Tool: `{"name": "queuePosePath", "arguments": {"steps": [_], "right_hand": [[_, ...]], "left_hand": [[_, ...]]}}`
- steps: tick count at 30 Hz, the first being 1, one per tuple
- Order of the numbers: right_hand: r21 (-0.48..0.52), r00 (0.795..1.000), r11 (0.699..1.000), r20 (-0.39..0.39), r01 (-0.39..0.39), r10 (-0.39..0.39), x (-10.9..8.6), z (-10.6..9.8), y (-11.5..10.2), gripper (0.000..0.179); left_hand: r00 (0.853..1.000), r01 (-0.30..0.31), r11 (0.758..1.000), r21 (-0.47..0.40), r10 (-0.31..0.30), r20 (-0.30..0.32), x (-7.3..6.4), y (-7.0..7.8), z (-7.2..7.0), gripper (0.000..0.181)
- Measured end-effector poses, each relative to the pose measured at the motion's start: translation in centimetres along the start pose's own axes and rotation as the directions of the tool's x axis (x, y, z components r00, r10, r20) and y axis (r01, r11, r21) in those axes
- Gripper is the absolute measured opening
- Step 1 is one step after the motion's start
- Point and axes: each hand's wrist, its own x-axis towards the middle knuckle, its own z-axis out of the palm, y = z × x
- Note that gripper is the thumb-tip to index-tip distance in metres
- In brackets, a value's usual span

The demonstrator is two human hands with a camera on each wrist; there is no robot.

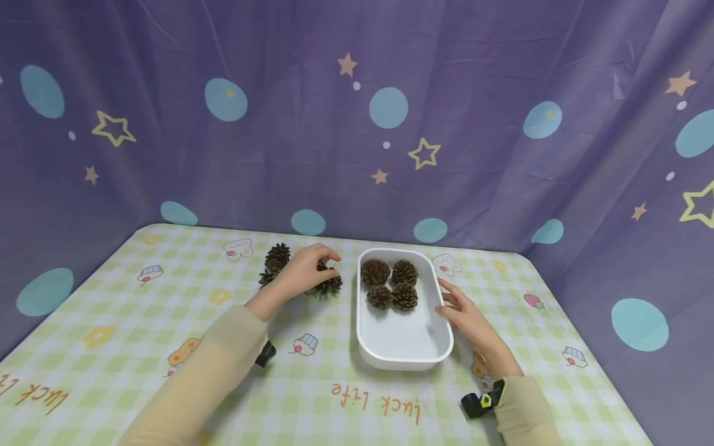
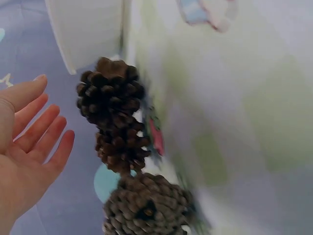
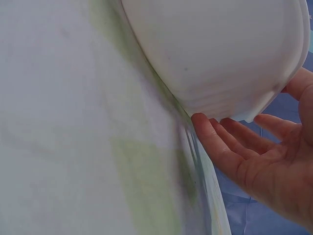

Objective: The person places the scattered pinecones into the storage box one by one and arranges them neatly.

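Observation:
My left hand (image 1: 304, 272) hovers over loose pine cones (image 1: 329, 287) on the table, left of a white rectangular box (image 1: 401, 337). In the left wrist view, the fingers are loosely bent with nothing in them, apart from a row of three cones (image 2: 111, 95). Inside the box, several brown pine cones (image 1: 405, 297) sit grouped at its far end. My right hand (image 1: 467, 317) rests against the box's right side, thumb at the rim. The right wrist view shows the fingertips (image 3: 200, 120) at the box's outer wall, low near the cloth.
A green-and-white checked tablecloth (image 1: 134, 310) with cartoon prints covers the table. More pine cones (image 1: 277, 255) lie behind the left wrist. A purple curtain (image 1: 312, 155) with stars and dots hangs behind and at both sides.

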Motion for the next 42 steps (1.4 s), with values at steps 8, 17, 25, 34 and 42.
{"name": "queuePosePath", "arguments": {"steps": [8,17,25,34,42], "right_hand": [[0.007,1.0,1.0,-0.008,-0.012,0.012,0.1,0.0,0.1,0.067],[-0.001,1.0,1.0,0.006,-0.001,0.001,0.2,-0.1,0.3,0.067],[0.001,1.0,1.0,0.005,0.004,-0.004,0.2,-0.1,0.0,0.066],[0.025,0.995,0.996,0.045,0.086,-0.087,-0.3,-0.1,-0.1,0.067],[0.021,0.999,0.999,0.029,0.03,-0.031,0.1,-0.2,0.3,0.069]], "left_hand": [[0.999,0.038,0.998,0.056,-0.039,0.015,-0.8,-1.3,0.1,0.035],[0.998,0.043,0.996,0.072,-0.047,0.052,-1.2,-2.1,0.4,0.045],[0.994,0.056,0.992,0.113,-0.066,0.082,-0.9,-2.2,1.0,0.05],[0.993,0.08,0.993,0.088,-0.087,0.083,-1.0,-2.3,1.2,0.045],[0.997,0.059,0.996,0.074,-0.062,0.047,-1.1,-2.2,0.9,0.044]]}}
